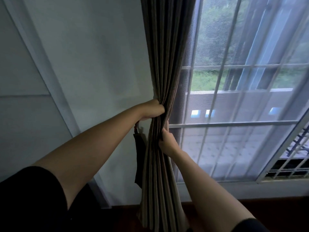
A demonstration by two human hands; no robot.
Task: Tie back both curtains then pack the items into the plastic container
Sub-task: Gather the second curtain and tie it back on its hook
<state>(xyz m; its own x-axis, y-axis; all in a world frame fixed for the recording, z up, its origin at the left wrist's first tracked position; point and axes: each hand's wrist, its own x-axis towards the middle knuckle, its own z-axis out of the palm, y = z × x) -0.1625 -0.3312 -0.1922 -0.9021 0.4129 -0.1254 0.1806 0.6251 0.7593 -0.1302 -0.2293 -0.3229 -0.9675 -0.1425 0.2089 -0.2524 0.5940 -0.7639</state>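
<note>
Brown pleated fabric curtain [160, 64] bunched in both hands; dark fabric tie-back strap [139, 158] hangs just to its L, not yet used.

Curtain long axis approx. vertical, bundle drawn up beside the white wall [100, 64] at the edge of the barred window [234, 97]. L hand [153, 110] is clamped round the bundle from the wall side, fingers hidden behind the folds. R hand [168, 143] grips the window-side edge lower down. Strap is hung from a small wall hook [137, 127] just under the L wrist, parallel to the bundle, on its wall side. L hand judged nearer; R hand is cut off from the strap by the curtain. Strap judged to need carrying round the bundle, across its axis. Plastic container, 2nd curtain: not in view.
</note>
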